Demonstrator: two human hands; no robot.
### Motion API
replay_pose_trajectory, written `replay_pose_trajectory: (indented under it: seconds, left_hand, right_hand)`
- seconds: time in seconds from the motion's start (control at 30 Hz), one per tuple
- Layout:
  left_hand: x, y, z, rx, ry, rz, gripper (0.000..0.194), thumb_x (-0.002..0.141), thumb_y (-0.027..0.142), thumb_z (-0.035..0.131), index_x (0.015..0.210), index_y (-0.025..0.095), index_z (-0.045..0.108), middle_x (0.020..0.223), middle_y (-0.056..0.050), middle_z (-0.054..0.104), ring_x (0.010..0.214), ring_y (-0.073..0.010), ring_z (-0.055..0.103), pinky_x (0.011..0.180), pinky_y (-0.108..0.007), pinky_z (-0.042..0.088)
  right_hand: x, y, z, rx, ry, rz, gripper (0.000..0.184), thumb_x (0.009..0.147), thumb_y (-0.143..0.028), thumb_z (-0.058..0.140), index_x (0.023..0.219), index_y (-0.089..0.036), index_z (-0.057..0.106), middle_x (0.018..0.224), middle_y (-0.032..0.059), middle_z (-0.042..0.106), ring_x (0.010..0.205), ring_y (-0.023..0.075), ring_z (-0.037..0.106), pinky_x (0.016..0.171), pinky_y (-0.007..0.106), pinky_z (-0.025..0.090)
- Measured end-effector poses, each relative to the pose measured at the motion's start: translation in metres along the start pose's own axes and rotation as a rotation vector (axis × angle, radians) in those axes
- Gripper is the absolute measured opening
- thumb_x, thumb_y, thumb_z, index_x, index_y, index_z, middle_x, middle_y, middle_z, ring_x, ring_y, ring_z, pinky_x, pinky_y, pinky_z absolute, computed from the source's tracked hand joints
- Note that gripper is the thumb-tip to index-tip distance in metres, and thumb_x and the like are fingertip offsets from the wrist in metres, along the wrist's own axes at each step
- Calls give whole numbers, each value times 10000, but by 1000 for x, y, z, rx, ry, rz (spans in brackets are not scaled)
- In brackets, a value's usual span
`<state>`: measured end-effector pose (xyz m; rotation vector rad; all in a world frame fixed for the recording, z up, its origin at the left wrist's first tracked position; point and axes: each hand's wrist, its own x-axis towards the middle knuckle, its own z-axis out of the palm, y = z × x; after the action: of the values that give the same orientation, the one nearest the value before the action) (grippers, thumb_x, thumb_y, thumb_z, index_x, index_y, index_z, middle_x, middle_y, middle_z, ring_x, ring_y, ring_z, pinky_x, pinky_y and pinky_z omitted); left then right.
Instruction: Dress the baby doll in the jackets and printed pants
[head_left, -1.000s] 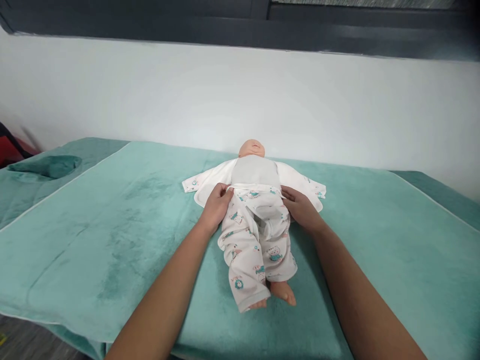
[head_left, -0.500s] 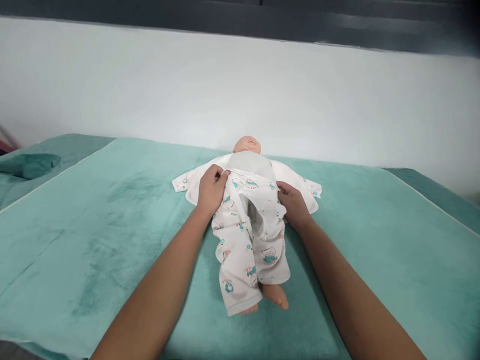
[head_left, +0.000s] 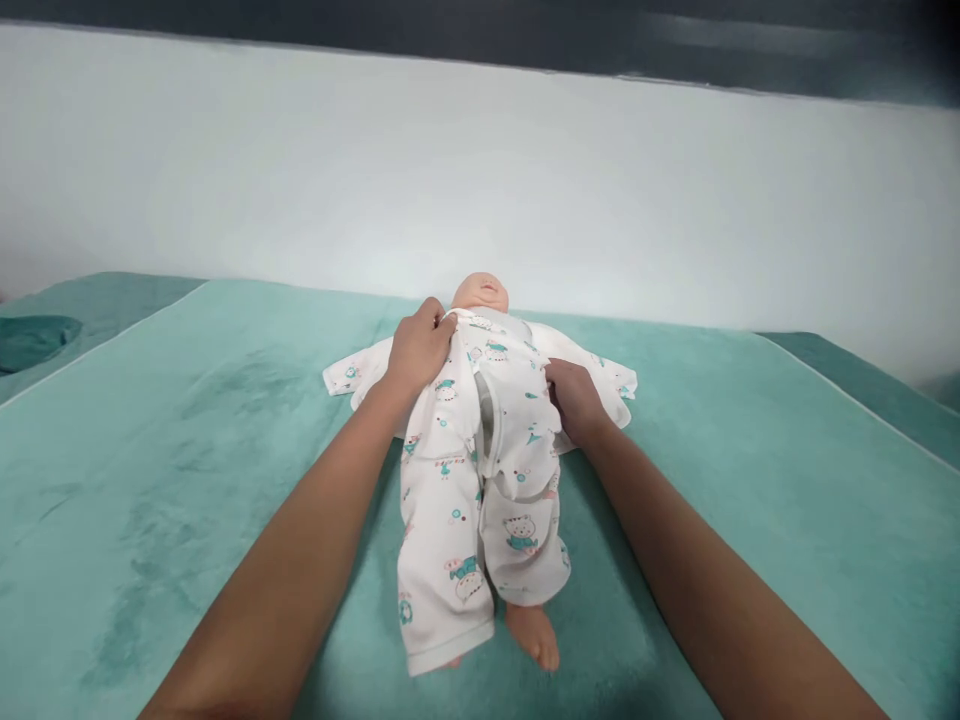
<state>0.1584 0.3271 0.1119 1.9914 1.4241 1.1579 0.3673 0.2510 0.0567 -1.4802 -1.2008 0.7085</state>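
Note:
A baby doll point(head_left: 481, 291) lies on its back, head away from me, on a green sheet. White printed baby pants point(head_left: 450, 500) cover its legs, with one bare foot point(head_left: 533, 636) showing below a cuff. My left hand point(head_left: 422, 345) is closed on the waistband at the upper left, drawn up over the chest. At the other side of the waist, my right hand point(head_left: 576, 398) has its fingers closed at the pants' edge, fingertips partly hidden. Beneath lies a white printed shirt point(head_left: 581, 350), spread open with its sleeves out to both sides.
The green sheet point(head_left: 225, 450) covers the bed up to a white wall point(head_left: 480, 180). A dark band point(head_left: 375, 30) runs along the top of the wall. Darker green fabric point(head_left: 34, 340) lies bunched at the far left.
The left hand has pulled the waistband higher up the doll's torso, covering more of the grey belly. The right hand stays at the waist. The view has shifted slightly.

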Motion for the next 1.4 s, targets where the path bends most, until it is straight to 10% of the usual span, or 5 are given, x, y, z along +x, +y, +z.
replay_pose_trajectory:
  seconds: [0.33, 0.6, 1.0, 1.4]
  left_hand:
    - [-23, -16, -23, -399, -217, -213, 187, 760, 362, 646, 748, 179, 606, 749, -1, 606, 672, -130, 500, 638, -251, 403]
    - [-23, -15, -20, -242, -111, -89, 142, 821, 322, 547, 757, 197, 568, 799, 4, 606, 772, -157, 529, 725, -266, 404]
    - [1, -31, 0, -411, -17, -282, 117, 749, 287, 601, 703, 185, 567, 686, 19, 548, 655, -137, 471, 627, -261, 338]
    - [-27, -27, -3, -259, 5, -219, 130, 799, 272, 562, 769, 180, 649, 831, -27, 673, 825, -182, 580, 784, -290, 409]
  right_hand:
    - [-13, -10, -4, -21, 65, -124, 176, 762, -339, 575, 886, -219, 611, 827, 6, 624, 754, 172, 564, 652, 282, 448]
    - [13, -23, 1, -126, 46, -293, 164, 819, -371, 581, 811, -210, 612, 1091, 52, 658, 1021, 211, 579, 925, 352, 420]
    - [69, -10, 13, -369, 155, -78, 277, 854, -439, 511, 683, -224, 472, 718, 3, 572, 699, 178, 490, 660, 315, 359]
    - [28, 0, 11, -185, 241, -205, 149, 742, -326, 576, 837, -214, 598, 920, 49, 622, 829, 197, 579, 789, 350, 454]
